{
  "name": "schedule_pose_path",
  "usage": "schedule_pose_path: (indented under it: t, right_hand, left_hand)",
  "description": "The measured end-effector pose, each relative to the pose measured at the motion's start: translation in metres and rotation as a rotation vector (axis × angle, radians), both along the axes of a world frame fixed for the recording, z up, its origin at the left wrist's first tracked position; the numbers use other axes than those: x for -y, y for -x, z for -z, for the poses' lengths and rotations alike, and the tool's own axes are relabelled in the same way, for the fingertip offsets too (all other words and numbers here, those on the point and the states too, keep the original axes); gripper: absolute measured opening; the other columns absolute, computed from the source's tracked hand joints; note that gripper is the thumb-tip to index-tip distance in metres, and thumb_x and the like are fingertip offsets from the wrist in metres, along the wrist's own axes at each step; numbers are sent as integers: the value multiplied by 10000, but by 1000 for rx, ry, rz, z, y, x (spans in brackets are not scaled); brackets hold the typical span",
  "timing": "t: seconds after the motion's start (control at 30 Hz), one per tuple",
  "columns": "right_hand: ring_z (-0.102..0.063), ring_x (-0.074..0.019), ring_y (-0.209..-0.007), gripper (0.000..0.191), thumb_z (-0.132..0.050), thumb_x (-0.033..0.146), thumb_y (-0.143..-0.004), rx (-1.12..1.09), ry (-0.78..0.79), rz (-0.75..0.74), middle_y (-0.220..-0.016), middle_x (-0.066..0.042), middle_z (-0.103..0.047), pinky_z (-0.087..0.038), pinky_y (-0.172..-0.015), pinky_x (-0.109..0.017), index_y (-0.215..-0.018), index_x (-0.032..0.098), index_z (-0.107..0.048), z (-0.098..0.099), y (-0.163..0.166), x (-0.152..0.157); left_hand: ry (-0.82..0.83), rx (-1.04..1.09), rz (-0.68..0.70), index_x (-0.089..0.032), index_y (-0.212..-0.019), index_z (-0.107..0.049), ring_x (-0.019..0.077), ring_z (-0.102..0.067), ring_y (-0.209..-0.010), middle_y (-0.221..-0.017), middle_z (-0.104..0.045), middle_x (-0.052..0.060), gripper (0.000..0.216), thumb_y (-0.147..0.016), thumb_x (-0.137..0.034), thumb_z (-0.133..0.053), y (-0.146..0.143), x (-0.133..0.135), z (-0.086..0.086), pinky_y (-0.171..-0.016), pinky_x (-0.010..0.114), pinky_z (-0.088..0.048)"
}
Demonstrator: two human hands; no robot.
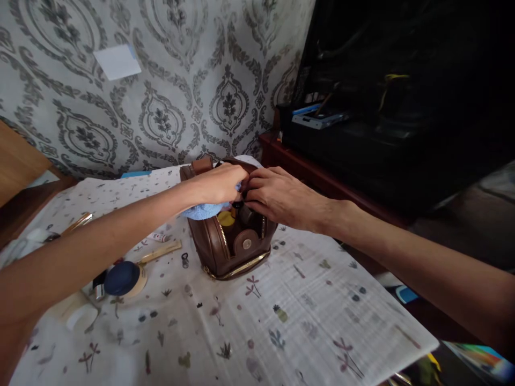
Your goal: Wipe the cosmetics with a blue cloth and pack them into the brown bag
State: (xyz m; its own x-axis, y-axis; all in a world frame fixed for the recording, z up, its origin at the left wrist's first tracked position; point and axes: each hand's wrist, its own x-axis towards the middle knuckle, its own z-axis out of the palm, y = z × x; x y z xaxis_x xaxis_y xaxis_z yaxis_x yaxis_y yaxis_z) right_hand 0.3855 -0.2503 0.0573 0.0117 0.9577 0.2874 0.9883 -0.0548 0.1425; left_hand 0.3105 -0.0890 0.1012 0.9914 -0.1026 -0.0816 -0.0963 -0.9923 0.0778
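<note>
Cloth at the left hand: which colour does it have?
The cloth is light blue; head view.

Brown bag (pixel 210 241), smooth-sided, standing upright on the desk (pixel 298 321), unzipped and open at the top, with gold zip teeth (pixel 247 265) along the edges and a rounded tab (pixel 240 242) bearing a round snap (pixel 247 244) at the front of the opening. Holding a yellow item (pixel 226 219) among darker ones. Light-blue cloth (pixel 207 211), fuzzy, bunched at the bag's left rim, partly hidden.
</note>
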Motion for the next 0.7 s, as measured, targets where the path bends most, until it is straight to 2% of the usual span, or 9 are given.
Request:
schedule_pose_path:
  t: [0.2,0.37,0.53,0.7]
  right_hand:
    - [-535,-275,-1139,270,-529,249,-991,11,39,47,-1065,-118,-732,-346,-958,-397,-892,175,-769,-1,0,0]
    - [-531,-279,-1153,277,-519,251,-996,2,46,50,-1075,-120,-731,-354,-965,-402,-900,176,-768,-1,0,0]
    - [-548,-289,-1157,202,-571,226,-962,-21,70,67,-1067,-124,-732,-388,-938,-399,-914,171,-760,-6,4,1]
    - [-562,-286,-1145,135,-629,205,-923,-45,82,119,-1104,-133,-718,-423,-891,-373,-994,147,-728,-12,9,1]
  left_hand:
    - [8,-142,-98,-137,-915,-736,224,-669,-804,-842,-741,62,219,-732,-258,-728,-1,4,1,-673,279,-468]
    - [-93,-227,-189,-155,-1000,-732,285,-683,-872,-943,-746,102,394,-684,-385,-784,-5,12,2,-649,303,-468]
    - [-115,-232,-187,-171,-891,-723,268,-680,-848,-875,-735,81,290,-655,-335,-766,-5,16,1,-633,286,-453]
    - [-29,-158,-120,-166,-767,-645,193,-612,-701,-714,-664,25,176,-697,-324,-677,-4,1,-6,-579,263,-411]
